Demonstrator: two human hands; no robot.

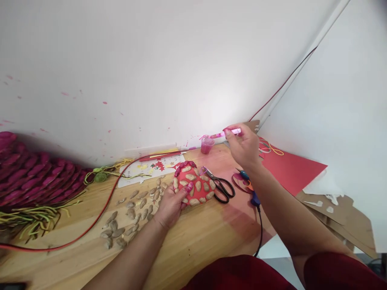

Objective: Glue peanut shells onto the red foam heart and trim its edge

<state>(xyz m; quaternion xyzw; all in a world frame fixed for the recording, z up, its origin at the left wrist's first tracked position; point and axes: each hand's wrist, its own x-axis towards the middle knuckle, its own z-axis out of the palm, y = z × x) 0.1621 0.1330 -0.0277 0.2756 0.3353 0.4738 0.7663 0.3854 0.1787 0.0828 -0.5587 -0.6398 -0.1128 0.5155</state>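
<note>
In my left hand (pixel 173 201) is a red piece studded with peanuts (pixel 198 186), my thumb pressed on its face. The peanuts along its upper left edge are coated in magenta paint; the others are bare. My right hand (pixel 245 146) is closed around a white-handled paintbrush (pixel 232 132), stained pink toward its tip. That tip is at the rim of a small clear cup (pixel 207 146) of pink paint near the wall; the bristles are hard to make out. Black-handled scissors (pixel 222 187) lie just right of the peanut piece.
Loose peanuts (pixel 130 213) are scattered on the wooden table at left. A red cord (pixel 105 203) crosses it. A magenta-painted peanut-covered form (pixel 39 173) stands far left. Blue glue gun (pixel 255 198), red paper (pixel 290 167) and cardboard (pixel 347 219) lie right.
</note>
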